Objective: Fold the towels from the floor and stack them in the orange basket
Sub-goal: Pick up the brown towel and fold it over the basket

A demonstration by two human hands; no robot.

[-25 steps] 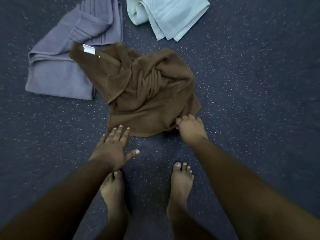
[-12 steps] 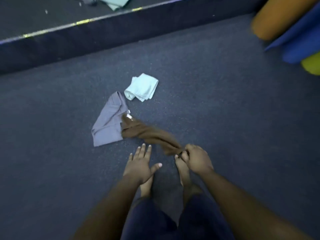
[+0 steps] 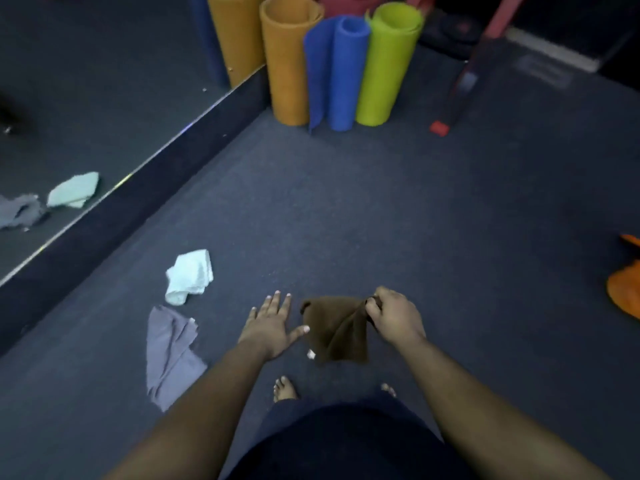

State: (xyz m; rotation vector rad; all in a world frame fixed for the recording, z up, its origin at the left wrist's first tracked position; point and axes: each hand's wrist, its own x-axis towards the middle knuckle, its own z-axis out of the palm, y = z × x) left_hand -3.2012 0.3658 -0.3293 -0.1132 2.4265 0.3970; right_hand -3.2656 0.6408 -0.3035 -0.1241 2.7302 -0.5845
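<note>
My right hand (image 3: 393, 317) grips a corner of the brown towel (image 3: 337, 332), which hangs off the floor in front of me with its white tag at the lower left. Just left of the towel, my left hand (image 3: 272, 323) is spread flat with fingers straight and holds nothing. A grey towel (image 3: 169, 351) lies crumpled on the dark carpet at the left. Beyond it lies a pale mint towel (image 3: 188, 277). At the right edge of the view, part of the orange basket (image 3: 623, 296) shows.
A mirror wall (image 3: 86, 109) runs along the left and reflects the towels. Rolled mats in orange, blue (image 3: 341, 71) and green stand in the far corner. A red-footed frame (image 3: 460, 81) stands at the back right. My bare feet (image 3: 284, 389) are below the towel.
I have stood up, so the view is now higher. My right hand has lifted the brown towel clear of the other towels and carried it to the right. The left hand stays flat and holds nothing.
</note>
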